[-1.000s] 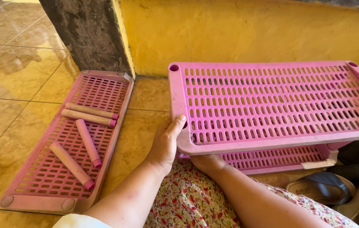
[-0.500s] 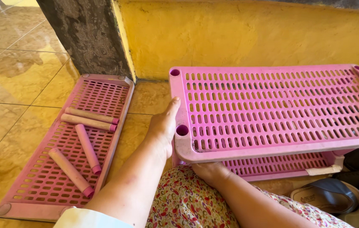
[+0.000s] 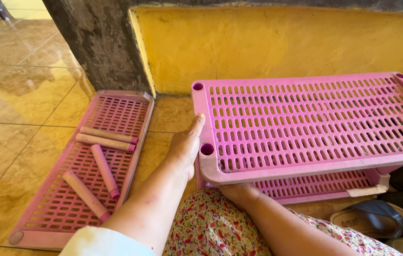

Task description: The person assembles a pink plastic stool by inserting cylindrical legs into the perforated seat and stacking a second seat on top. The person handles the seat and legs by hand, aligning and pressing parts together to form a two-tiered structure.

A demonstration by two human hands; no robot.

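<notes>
My left hand (image 3: 185, 144) rests flat against the left edge of a pink slotted plastic shelf (image 3: 315, 121), fingers pointing up beside its corner socket. My right hand (image 3: 237, 190) is under the shelf's front edge near the left corner, holding it from below; its fingers are mostly hidden. A second pink shelf (image 3: 324, 186) lies beneath the upper one. The upper shelf sits roughly level, in front of a yellow wall.
A third pink slotted shelf (image 3: 125, 114) lies flat on the tiled floor at left with several pink tubes (image 3: 104, 169) on it. A grey pillar (image 3: 101, 45) stands behind it. A sandal (image 3: 370, 223) lies at lower right. Flowered fabric covers my lap.
The upper shelf has shifted slightly; my left hand slid up along its left edge, from below the front corner to beside the corner socket.
</notes>
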